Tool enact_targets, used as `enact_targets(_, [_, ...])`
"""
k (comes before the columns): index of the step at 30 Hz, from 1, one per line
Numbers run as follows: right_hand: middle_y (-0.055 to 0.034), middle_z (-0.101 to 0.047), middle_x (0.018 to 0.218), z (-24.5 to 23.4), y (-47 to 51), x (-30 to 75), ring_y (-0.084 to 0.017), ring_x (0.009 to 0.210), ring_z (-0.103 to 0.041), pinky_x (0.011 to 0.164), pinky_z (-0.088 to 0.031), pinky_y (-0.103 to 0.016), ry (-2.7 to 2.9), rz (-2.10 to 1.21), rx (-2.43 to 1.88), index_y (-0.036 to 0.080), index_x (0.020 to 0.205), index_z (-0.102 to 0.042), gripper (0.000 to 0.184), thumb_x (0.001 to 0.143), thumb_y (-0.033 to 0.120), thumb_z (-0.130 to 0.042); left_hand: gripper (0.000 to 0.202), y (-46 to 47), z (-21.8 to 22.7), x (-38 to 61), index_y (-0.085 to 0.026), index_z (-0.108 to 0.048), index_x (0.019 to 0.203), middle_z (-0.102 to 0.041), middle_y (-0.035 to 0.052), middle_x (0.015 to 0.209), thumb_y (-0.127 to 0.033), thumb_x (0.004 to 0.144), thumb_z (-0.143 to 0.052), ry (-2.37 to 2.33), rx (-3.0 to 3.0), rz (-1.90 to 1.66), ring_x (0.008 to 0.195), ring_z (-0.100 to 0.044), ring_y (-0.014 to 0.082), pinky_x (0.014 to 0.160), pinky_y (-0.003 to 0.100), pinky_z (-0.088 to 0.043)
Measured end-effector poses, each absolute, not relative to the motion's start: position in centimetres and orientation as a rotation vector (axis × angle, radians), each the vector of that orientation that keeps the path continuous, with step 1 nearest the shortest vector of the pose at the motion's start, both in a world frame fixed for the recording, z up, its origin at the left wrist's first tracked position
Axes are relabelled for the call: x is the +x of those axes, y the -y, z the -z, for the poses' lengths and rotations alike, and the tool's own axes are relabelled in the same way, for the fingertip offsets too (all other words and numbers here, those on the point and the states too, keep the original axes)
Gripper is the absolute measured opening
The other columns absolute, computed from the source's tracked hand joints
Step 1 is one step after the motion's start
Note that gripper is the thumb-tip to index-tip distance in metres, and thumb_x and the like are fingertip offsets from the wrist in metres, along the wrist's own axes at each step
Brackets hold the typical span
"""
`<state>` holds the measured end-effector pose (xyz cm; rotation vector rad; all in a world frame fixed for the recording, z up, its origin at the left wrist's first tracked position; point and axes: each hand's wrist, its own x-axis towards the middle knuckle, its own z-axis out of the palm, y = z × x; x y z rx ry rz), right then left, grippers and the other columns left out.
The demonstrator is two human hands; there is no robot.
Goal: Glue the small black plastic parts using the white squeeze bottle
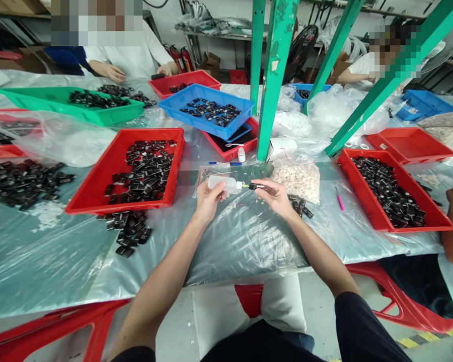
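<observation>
My left hand (210, 198) is closed round a translucent white squeeze bottle (222, 183), which lies tilted sideways with its thin nozzle pointing right. The nozzle tip meets, or nearly meets, a small black part (255, 186) pinched in the fingers of my right hand (275, 195). What exactly the black part is, I cannot make out. Just right of my right hand lies a clear bag of small beige pieces (297, 180). Several loose black parts (301, 207) rest below that bag. Behind the bottle is a clear bag of thin pieces (203, 177).
Red trays of black parts stand left (79, 193) and right (366, 203). A blue tray (207, 128) sits ahead, near a small white bottle (241, 155) and a blue pen (224, 163). A green post (268, 100) rises beyond my hands. A pink-handled tool (340, 201) lies right. Other people sit around the table.
</observation>
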<state>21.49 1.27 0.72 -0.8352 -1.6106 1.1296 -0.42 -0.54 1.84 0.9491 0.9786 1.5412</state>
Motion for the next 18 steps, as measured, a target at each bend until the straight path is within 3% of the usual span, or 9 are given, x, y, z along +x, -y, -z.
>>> enact_targets(18, [-0.0038,-0.066,0.09,-0.54,-1.37,21.53,-0.012,0.064,-0.058,0.061,-0.051,-0.029,1.635,-1.102,-0.805,0.026,0.113,-0.08,0.036,0.091,0.053,-0.073,0.042,0.42,-1.48,-0.74,-0.014,-0.074,0.085,-0.064,0.0009,0.064,-0.049,0.066,-0.088,-0.983,0.991,-1.553,0.047,-0.046,0.0074,0.046,0.022,-0.032])
